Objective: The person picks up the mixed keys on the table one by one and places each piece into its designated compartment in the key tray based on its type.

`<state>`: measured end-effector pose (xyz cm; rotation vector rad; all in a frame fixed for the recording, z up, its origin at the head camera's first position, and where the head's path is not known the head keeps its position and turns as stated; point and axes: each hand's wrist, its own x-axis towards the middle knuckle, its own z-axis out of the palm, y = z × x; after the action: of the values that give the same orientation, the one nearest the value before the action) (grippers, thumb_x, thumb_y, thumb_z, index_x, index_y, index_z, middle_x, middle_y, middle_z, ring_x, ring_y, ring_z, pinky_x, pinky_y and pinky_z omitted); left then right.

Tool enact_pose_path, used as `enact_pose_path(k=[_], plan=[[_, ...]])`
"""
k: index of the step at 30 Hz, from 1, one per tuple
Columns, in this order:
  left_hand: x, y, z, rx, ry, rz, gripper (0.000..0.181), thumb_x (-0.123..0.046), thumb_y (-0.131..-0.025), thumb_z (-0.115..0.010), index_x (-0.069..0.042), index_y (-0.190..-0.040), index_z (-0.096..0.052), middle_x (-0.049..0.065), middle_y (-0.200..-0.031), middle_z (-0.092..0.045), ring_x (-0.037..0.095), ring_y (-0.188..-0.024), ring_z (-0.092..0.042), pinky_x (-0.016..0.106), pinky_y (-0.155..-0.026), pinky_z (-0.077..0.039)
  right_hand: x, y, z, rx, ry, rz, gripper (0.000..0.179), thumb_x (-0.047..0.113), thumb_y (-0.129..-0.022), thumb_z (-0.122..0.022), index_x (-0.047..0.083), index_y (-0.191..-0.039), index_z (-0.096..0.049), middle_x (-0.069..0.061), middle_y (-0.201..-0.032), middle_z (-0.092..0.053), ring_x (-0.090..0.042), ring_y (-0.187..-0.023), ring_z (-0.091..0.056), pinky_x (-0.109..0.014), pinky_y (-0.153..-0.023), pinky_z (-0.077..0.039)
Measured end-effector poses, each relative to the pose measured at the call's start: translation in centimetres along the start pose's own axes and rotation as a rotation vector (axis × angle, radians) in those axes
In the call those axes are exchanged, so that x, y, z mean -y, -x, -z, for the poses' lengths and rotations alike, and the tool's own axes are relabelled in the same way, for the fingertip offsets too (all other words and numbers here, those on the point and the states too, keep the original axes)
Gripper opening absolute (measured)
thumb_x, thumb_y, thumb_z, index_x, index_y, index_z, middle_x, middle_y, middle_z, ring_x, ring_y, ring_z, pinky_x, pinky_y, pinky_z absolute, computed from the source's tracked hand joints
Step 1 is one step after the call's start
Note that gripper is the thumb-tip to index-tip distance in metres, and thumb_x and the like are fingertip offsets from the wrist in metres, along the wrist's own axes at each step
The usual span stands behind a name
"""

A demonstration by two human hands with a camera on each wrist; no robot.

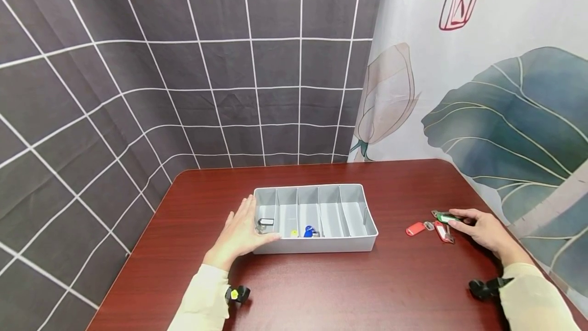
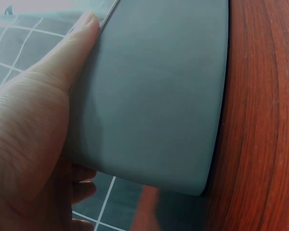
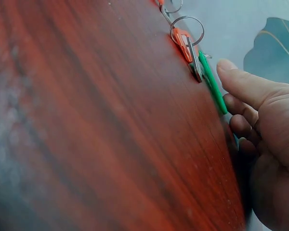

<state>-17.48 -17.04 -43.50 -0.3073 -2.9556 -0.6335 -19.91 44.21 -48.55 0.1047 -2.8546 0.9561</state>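
A grey divided tray [image 1: 312, 245] with five compartments sits on the red-brown table. My left hand [image 1: 242, 228] is at its front left corner, thumb along the front rim and fingers stretched along the left end. In the left wrist view the thumb lies against the tray's wall [image 2: 154, 96]. At the right, my right hand [image 1: 480, 229] is over the end of a green key tag [image 1: 446, 217]; in the right wrist view its fingertips are right at the tag while the thumb stands a little off it. Two red key tags [image 1: 415, 228] with rings and keys lie close by.
Inside the tray are a black-framed tag [image 1: 266, 222], a yellow piece [image 1: 294, 233] and a blue tag [image 1: 309, 231], in the left compartments. A grey gridded curtain [image 1: 220, 65] and a white cloth with printed leaves [image 1: 500, 111] hang around the table [image 1: 321, 290].
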Motion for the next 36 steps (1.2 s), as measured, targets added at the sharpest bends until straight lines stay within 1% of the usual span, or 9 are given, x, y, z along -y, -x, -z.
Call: enact_pose_path(k=[7,10,16,18,21,23,25,29,36], plan=[[-0.02,0.04,0.02,0.003,0.001,0.002,0.129,-0.082,-0.061,-0.064,-0.001,-0.152,-0.021,0.015,-0.157,-0.022,0.03,-0.145,-0.019,0.062,-0.109,-0.019,0.06,0.01,0.06,-0.002,0.021,0.018,0.051,0.03,-0.086,-0.073,-0.003,-0.123,-0.063,-0.023,-0.107,-0.059,-0.003,-0.079,-0.043,-0.022,-0.063,-0.04],[-0.06,0.07,0.05,0.009,0.008,0.007,0.127,-0.079,-0.063,-0.066,-0.002,-0.152,-0.02,0.014,-0.158,-0.021,0.029,-0.145,-0.018,0.061,-0.11,-0.019,0.06,0.03,0.08,0.004,0.031,0.02,0.051,0.03,-0.085,-0.074,-0.003,-0.123,-0.063,-0.025,-0.107,-0.059,-0.004,-0.08,-0.044,-0.022,-0.064,-0.04],[-0.11,0.07,0.1,0.012,0.008,0.013,0.123,-0.072,-0.065,-0.071,-0.002,-0.152,-0.02,0.013,-0.158,-0.02,0.027,-0.146,-0.016,0.06,-0.11,-0.018,0.08,-0.01,0.25,-0.004,0.052,0.045,0.05,0.029,-0.084,-0.075,-0.004,-0.121,-0.064,-0.028,-0.11,-0.06,0.005,-0.081,-0.043,-0.02,-0.065,-0.04],[-0.1,0.08,0.11,0.011,0.01,0.012,0.122,-0.071,-0.066,-0.071,-0.001,-0.152,-0.02,0.014,-0.158,-0.02,0.028,-0.146,-0.016,0.06,-0.11,-0.018,0.09,-0.07,0.26,-0.004,0.067,0.05,0.05,0.029,-0.084,-0.076,-0.004,-0.12,-0.064,-0.029,-0.111,-0.06,0.0,-0.084,-0.046,-0.021,-0.066,-0.04],[-0.07,0.06,0.12,0.012,0.01,0.011,0.122,-0.071,-0.066,-0.071,-0.001,-0.152,-0.02,0.014,-0.158,-0.021,0.028,-0.146,-0.017,0.06,-0.11,-0.018,0.04,-0.16,0.23,0.002,0.091,0.056,0.05,0.029,-0.083,-0.076,-0.004,-0.12,-0.065,-0.03,-0.111,-0.06,-0.017,-0.09,-0.053,-0.027,-0.068,-0.041],[-0.05,0.05,0.12,0.013,0.009,0.01,0.122,-0.071,-0.066,-0.071,-0.001,-0.152,-0.02,0.014,-0.158,-0.021,0.028,-0.146,-0.016,0.06,-0.11,-0.018,-0.02,-0.21,0.19,0.006,0.103,0.06,0.05,0.029,-0.084,-0.076,-0.004,-0.119,-0.065,-0.03,-0.111,-0.06,-0.029,-0.092,-0.054,-0.033,-0.07,-0.042],[-0.03,0.03,0.12,0.015,0.005,0.01,0.123,-0.072,-0.066,-0.07,-0.001,-0.152,-0.02,0.014,-0.158,-0.02,0.028,-0.146,-0.016,0.06,-0.111,-0.018,-0.09,-0.24,0.17,0.009,0.109,0.059,0.049,0.029,-0.084,-0.076,-0.004,-0.118,-0.066,-0.029,-0.109,-0.06,-0.034,-0.092,-0.055,-0.037,-0.07,-0.042],[-0.02,0.03,0.1,0.016,0.002,0.009,0.123,-0.073,-0.066,-0.07,-0.002,-0.152,-0.019,0.014,-0.158,-0.02,0.028,-0.146,-0.016,0.06,-0.111,-0.018,-0.16,-0.23,0.17,0.011,0.116,0.037,0.045,0.029,-0.083,-0.076,-0.003,-0.113,-0.068,-0.028,-0.105,-0.062,-0.034,-0.089,-0.055,-0.039,-0.069,-0.042],[-0.01,0.08,0.03,0.016,0.008,0.007,0.123,-0.072,-0.066,-0.07,-0.001,-0.152,-0.019,0.014,-0.158,-0.02,0.028,-0.146,-0.016,0.061,-0.11,-0.018,0.01,-0.21,0.25,0.009,0.11,0.003,0.041,0.031,-0.083,-0.076,-0.002,-0.107,-0.07,-0.019,-0.095,-0.065,-0.025,-0.081,-0.053,-0.035,-0.066,-0.04]])
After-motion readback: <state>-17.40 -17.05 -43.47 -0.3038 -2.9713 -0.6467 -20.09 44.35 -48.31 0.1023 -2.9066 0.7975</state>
